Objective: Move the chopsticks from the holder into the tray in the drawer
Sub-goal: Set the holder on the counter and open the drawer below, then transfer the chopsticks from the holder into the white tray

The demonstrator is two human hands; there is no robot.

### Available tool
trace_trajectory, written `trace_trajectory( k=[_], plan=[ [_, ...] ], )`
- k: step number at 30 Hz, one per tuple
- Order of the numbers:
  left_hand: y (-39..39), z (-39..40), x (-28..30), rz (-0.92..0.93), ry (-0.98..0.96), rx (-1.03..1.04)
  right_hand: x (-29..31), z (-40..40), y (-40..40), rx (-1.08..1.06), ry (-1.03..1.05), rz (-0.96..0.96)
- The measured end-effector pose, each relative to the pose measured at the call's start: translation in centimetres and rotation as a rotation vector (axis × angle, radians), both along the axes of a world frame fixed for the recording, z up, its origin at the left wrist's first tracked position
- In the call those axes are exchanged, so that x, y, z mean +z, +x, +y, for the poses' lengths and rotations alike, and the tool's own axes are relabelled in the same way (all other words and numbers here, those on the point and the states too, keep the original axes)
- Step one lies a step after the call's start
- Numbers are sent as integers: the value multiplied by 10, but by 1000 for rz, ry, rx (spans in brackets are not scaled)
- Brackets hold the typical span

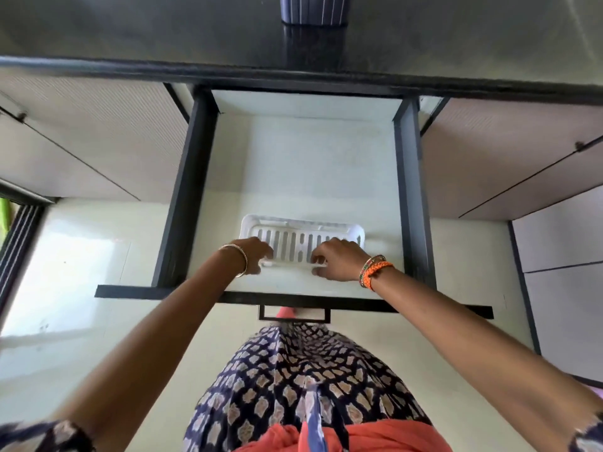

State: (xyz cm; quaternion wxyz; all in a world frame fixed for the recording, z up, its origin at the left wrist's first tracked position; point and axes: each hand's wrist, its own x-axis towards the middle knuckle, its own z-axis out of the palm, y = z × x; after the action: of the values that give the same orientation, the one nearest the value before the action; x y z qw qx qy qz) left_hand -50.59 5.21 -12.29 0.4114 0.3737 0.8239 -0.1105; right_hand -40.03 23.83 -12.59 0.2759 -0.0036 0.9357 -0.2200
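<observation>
In the head view, the near rim of the white tray (301, 238) in the open drawer (303, 158) is gripped by the left hand (257, 256) and right hand (339, 264). The holder (313, 9) stands on the counter; chopsticks cannot be made out. The tray is best squared flat before loading.

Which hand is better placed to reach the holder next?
Neither by much. Both the left hand and right hand rest on the tray in the drawer. The holder stands centred on the counter, slightly right, so the right hand has a marginal edge.
</observation>
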Motion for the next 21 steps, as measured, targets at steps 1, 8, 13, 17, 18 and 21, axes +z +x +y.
trace_trajectory(
  k=[1, 8, 13, 17, 18, 21],
  plan=[
    [-5, 3, 9, -59, 22, 28, 12, 5, -5, -6, -1, 20],
    [-110, 56, 128, 63, 551, 243, 138, 64, -98, -220, -105, 510],
    [-187, 114, 203, 304, 957, 404, 197, 114, -184, -541, -257, 848],
    [-232, 153, 222, 419, 1029, 394, 197, 142, -247, -790, -302, 962],
    [-244, 159, 222, 418, 1021, 373, 191, 149, -263, -832, -307, 964],
    [-285, 166, 214, 359, 1025, 412, 181, 171, -309, -969, -355, 934]
  ],
)
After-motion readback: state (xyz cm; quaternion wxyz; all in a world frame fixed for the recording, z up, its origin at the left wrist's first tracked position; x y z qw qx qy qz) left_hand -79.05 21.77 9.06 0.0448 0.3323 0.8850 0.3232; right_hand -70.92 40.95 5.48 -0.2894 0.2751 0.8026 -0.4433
